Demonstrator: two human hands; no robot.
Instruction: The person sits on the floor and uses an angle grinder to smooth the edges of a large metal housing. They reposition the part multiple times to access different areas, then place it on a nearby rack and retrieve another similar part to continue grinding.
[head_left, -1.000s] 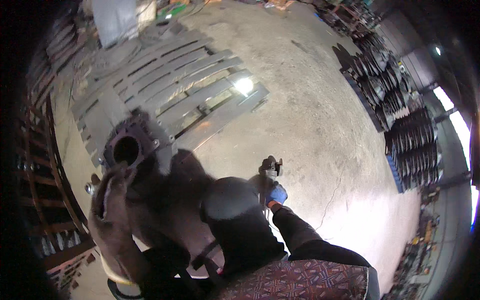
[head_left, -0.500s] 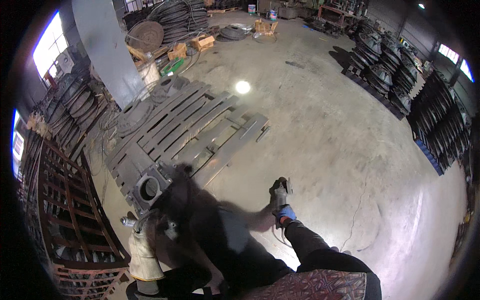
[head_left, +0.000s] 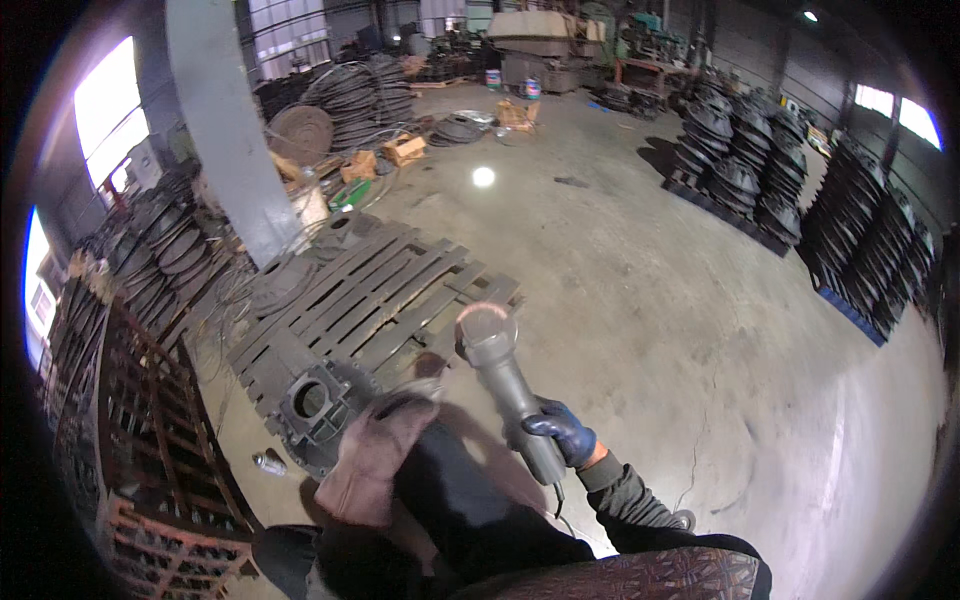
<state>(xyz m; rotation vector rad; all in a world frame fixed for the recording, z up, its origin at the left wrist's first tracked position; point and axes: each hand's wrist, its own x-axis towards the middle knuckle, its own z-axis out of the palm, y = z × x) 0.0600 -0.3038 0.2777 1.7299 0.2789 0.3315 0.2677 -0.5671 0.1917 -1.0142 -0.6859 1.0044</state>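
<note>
My right hand [head_left: 565, 432], in a blue glove, grips the grey body of an angle grinder [head_left: 515, 400]. The grinder is raised, its round disc [head_left: 487, 328] at the far end, and its cord hangs from the rear. My left hand [head_left: 380, 450] wears a thick pale work glove. It is blurred, reaching forward over my leg, just right of a dark metal casting [head_left: 340, 428] with a round opening. Its fingertips are smeared beside a small dark reddish shape, so their grip is unclear. The casting rests at the near end of a wooden pallet [head_left: 375, 290].
A small metallic cylinder [head_left: 269, 462] lies on the floor left of the casting. Rusty metal racks [head_left: 170, 420] stand at the left, near a grey pillar [head_left: 225, 130]. Stacked dark metal parts [head_left: 735, 165] stand on pallets at the right. Cardboard boxes [head_left: 404, 149] sit farther back.
My right hand has lifted the grinder up and leftward. My left hand has moved from the casting's near left side to its right. The view has tilted upward.
</note>
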